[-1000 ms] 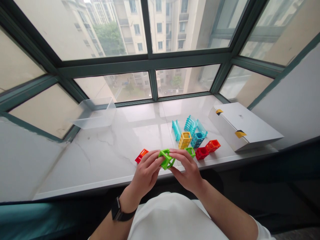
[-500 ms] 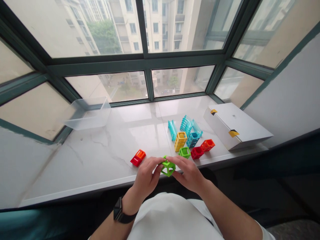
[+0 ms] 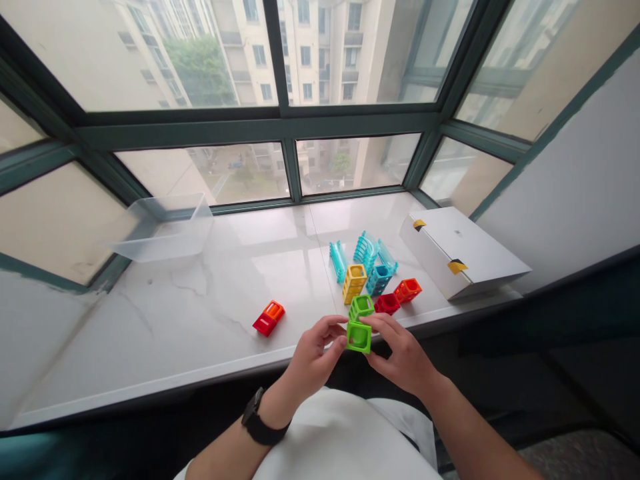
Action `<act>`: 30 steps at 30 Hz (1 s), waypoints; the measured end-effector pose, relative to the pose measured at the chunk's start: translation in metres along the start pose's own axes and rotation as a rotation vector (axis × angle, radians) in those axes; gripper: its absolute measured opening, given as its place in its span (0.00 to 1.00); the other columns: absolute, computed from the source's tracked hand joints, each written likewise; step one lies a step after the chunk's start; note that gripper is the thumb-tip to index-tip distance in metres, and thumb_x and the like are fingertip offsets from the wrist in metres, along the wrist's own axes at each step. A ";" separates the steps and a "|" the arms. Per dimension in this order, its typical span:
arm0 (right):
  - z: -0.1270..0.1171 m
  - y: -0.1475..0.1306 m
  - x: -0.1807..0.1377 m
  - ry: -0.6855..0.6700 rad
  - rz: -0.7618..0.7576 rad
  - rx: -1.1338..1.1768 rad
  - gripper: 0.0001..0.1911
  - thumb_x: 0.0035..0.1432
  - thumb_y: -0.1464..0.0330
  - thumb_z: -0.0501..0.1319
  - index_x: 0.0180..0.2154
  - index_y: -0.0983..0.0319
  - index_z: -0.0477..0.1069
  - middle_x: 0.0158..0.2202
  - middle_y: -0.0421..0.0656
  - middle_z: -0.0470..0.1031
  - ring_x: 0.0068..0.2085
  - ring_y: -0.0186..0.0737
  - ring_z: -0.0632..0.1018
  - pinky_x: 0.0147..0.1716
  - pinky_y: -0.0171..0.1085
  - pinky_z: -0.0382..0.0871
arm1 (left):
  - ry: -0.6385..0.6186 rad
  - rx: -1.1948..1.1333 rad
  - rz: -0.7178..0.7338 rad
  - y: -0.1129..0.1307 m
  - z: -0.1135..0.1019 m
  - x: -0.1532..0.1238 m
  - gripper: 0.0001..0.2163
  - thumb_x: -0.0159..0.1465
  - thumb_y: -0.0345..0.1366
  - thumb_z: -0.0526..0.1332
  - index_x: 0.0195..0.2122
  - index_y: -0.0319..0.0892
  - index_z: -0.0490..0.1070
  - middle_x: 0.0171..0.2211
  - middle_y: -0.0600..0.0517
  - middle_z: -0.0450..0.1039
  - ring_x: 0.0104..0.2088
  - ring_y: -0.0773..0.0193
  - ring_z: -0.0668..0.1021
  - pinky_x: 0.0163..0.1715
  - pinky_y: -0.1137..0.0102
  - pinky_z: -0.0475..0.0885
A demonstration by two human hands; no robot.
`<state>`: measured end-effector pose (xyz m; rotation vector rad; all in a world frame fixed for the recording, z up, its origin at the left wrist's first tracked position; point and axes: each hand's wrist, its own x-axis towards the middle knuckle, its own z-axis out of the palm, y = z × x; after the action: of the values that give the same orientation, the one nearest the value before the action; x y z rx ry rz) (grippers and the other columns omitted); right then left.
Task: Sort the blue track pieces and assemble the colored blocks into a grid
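Evidently mid-handling: a green block [image 3: 359, 337] is gripped between the person's hands, left hand [image 3: 317, 353] at one side, right hand [image 3: 405, 353] at the other, the two not touching each other. Block held up at the sill's [image 3: 220, 353] front edge, open face towards the wearer. A second green block [image 3: 361, 307] shows right behind; whether the two touch, cannot tell.

Progress, as judged from the layout: a red-and-orange pair [image 3: 269, 319] lies to the left, seemingly joined. Yellow stack [image 3: 354, 285] and blue stack [image 3: 379, 280] stand upright, looking built up. Red block [image 3: 387, 305] and orange block [image 3: 409, 290] sit beside each other; joint unclear. Teal pieces [image 3: 338, 261] lie behind, apparently unused.

Writing: none legible. White box [image 3: 480, 243] bears a small dark mark, too tiny to read.
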<state>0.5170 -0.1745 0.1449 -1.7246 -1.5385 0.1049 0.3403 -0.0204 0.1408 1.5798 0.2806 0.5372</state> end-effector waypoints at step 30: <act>-0.026 0.068 0.015 0.076 0.240 -0.038 0.26 0.62 0.64 0.67 0.61 0.55 0.71 0.55 0.47 0.80 0.53 0.51 0.82 0.55 0.48 0.78 | 0.080 0.766 0.000 -0.141 0.020 0.058 0.22 0.59 0.36 0.75 0.54 0.49 0.76 0.50 0.49 0.81 0.52 0.51 0.79 0.52 0.57 0.70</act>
<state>0.5887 -0.1703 0.1279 -1.9169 -1.2820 0.1314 0.4195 0.0036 0.0110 2.2969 0.5951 0.5210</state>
